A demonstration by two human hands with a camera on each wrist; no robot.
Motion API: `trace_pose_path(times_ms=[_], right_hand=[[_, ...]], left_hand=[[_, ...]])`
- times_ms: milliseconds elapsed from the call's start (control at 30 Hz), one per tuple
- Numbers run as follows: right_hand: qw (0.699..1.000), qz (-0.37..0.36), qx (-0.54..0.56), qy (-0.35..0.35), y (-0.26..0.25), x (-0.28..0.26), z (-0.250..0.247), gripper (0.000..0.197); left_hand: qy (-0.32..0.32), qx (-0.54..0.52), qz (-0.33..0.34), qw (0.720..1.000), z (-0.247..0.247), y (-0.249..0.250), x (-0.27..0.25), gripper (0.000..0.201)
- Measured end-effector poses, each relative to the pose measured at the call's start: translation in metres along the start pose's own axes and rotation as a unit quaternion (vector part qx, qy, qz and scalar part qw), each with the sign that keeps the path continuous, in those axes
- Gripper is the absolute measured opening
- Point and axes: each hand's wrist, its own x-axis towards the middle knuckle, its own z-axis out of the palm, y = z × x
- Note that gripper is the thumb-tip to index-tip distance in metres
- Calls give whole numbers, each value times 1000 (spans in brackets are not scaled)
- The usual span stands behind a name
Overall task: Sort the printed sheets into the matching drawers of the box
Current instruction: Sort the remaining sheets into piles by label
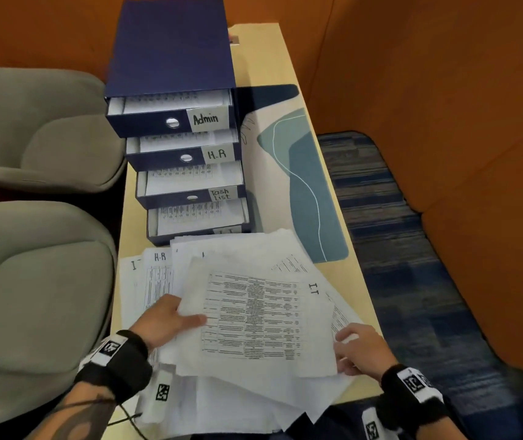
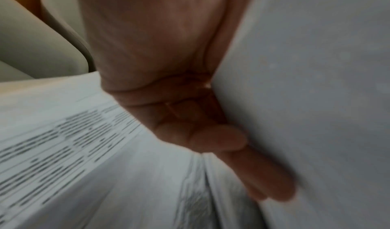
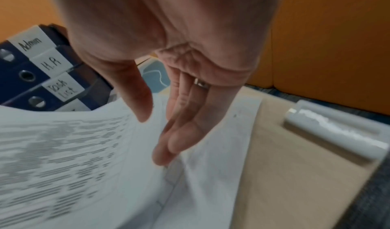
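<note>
Along the near edge of the pale wooden table (image 1: 288, 58), I have a loose heap of white printed sheets (image 1: 254, 315).

My left hand (image 1: 161, 319) pinches the top sheet's left edge, thumb above and fingers (image 2: 272, 182) beneath; my right hand (image 1: 360, 347) hangs relaxed and empty over the heap's right side. Behind the heap, toward the far edge, stands the dark blue four-drawer box (image 1: 171, 58), drawers part-open, labelled Admin, H.R, Task List and IT.

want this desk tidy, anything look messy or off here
Yes: the loose sheets lie fanned at mixed angles, some overhanging the table's near edge. All four drawers of the box stand partly pulled out.
</note>
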Motion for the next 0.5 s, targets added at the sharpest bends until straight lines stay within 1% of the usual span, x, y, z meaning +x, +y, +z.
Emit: trace_pose_path(times_ms=[33, 133, 167, 200, 233, 267, 300, 333, 367, 433, 500], right_hand=[[1000, -7, 17, 20, 0, -2, -5, 18], [994, -32, 98, 49, -2, -10, -13, 41], [989, -43, 136, 45, -6, -13, -12, 48], [978, -50, 201, 23, -12, -16, -10, 50], [958, -54, 280, -16, -19, -19, -5, 49], [928, -59, 361, -66, -29, -22, 0, 43], [897, -69, 423, -108, -40, -27, 5, 35], [875, -83, 459, -133, -54, -31, 10, 31], [858, -100, 485, -136, -67, -34, 14, 33], [845, -122, 512, -91, -91, -34, 19, 42], [848, -126, 514, -17, -109, -28, 17, 44]], left_hand=[[18, -27, 15, 999, -3, 4, -8, 19], [85, -126, 62, 986, -10, 12, -37, 17], [109, -160, 73, 978, -9, 13, -41, 17], [127, -194, 79, 969, -6, 13, -44, 16], [144, -228, 84, 959, -1, 12, -44, 17], [153, -255, 88, 951, 6, 13, -44, 24], [160, -274, 85, 945, 15, 12, -42, 37], [163, -284, 84, 941, 26, 13, -41, 50], [167, -295, 89, 937, 39, 16, -42, 56], [151, -302, 111, 935, 64, 25, -49, 53], [119, -297, 110, 941, 79, 28, -53, 58]])
